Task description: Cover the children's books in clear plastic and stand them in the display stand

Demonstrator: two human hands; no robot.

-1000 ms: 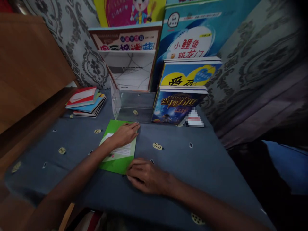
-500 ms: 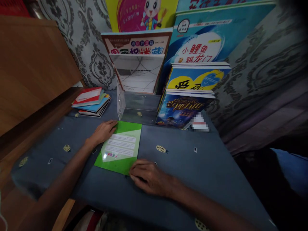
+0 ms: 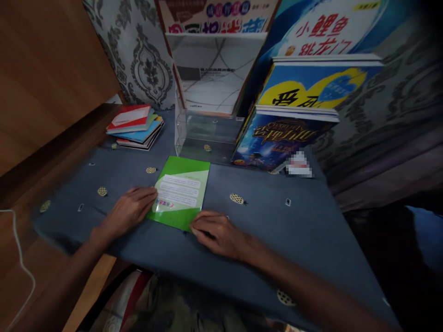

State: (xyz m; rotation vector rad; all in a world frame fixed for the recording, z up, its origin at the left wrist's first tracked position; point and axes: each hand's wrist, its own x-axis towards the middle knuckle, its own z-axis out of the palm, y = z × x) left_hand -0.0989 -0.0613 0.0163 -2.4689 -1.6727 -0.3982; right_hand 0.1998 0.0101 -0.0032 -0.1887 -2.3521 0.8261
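A thin green book (image 3: 180,191) with pale text panels lies flat on the cloth-covered table. My left hand (image 3: 133,207) rests against its left edge, fingers stretched out and fairly flat. At the lower right corner, my right hand (image 3: 216,233) has its fingers curled together and closed on the book. Just behind the book stands a clear acrylic rack (image 3: 204,150), its lowest left pocket showing only the table cloth. A white booklet (image 3: 211,78) stands in the pocket above. Upright in the front right pocket is a dark blue book (image 3: 273,143).
To the left rear sits a small pile of books, with a red book (image 3: 131,117) on top. More books, including a blue and yellow book (image 3: 311,85), fill the rack's right side. A blurred white object (image 3: 299,165) stands beside it. A white cable (image 3: 22,263) hangs at far left.
My left hand has slid from the book's upper left corner down to the lower part of its left edge. My right hand stays at the lower right corner. The view has tilted down.
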